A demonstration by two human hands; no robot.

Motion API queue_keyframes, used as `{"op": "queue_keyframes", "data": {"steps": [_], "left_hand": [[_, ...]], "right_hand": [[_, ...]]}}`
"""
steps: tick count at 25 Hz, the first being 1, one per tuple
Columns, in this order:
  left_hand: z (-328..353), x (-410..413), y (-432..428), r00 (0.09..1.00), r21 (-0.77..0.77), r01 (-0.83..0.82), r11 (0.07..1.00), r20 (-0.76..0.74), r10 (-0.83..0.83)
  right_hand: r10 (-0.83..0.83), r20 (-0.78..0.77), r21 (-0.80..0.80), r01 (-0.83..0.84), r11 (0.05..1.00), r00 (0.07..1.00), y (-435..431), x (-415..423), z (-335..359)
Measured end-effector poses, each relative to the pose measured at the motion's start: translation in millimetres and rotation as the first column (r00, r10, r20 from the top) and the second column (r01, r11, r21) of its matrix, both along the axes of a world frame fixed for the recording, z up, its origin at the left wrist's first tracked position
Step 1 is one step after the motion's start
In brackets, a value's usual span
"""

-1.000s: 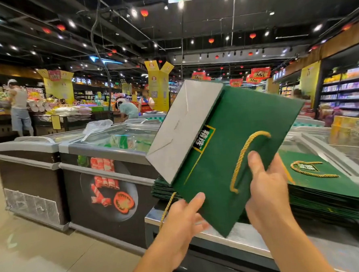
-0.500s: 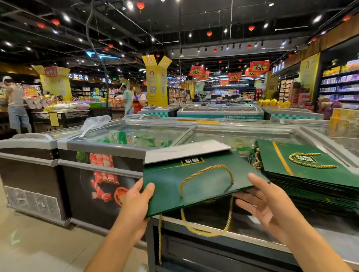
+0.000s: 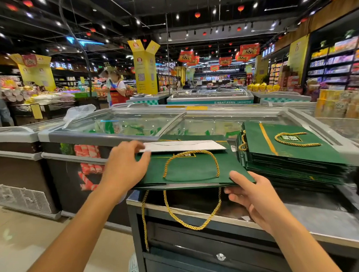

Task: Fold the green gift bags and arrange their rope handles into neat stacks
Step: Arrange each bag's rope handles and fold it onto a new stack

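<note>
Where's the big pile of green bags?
In the head view, the stack of folded green gift bags sits on the right, on the chest freezer, just right of the gift bag that the right hand holds by its corner.
</note>
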State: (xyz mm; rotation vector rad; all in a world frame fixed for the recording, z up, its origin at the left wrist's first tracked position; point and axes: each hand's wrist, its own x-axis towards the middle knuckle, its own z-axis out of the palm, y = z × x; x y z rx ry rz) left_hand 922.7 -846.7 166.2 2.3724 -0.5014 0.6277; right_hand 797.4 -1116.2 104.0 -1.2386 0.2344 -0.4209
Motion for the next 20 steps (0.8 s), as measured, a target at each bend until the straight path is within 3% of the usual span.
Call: {"op": "queue_keyframes", "data": {"steps": [2,3,5,10,15,20], "left_hand": [[19,-19,-19,0.944,-0.134,0.304,0.943,-0.092,-0.318],[26,-28,-30,0.884,-0.114,0.416,0.902,-0.183,-0.431],[33,-35,-50,0.82,0.002,0.522,0.853,-0.275,-0.502],[52,-29,-70,0.832,0.137,0.548,0.825,-0.194,-0.52],[68,-24,-71,0.83,0.12,0.55,0.826,-0.183,-0.526],[79,-21,-71,0.855,0.159,0.518,0.841,-0.05,-0.517]], "right_hand": [[0.013,0.001,0.013,-0.013,1.0,1.0,-1,0,1],[0.022,0.003,0.009,-0.022,1.0,1.0,-1,0,1],[0.032,0.008,-0.003,-0.032,0.999,0.999,-1,-1,1],[0.018,0.02,0.0,-0.018,1.0,1.0,-1,0,3],[0.004,0.028,-0.021,-0.004,1.0,1.0,1,-1,2],[0.006,0.022,-0.078,-0.005,0.997,1.0,-2,0,0]]}}
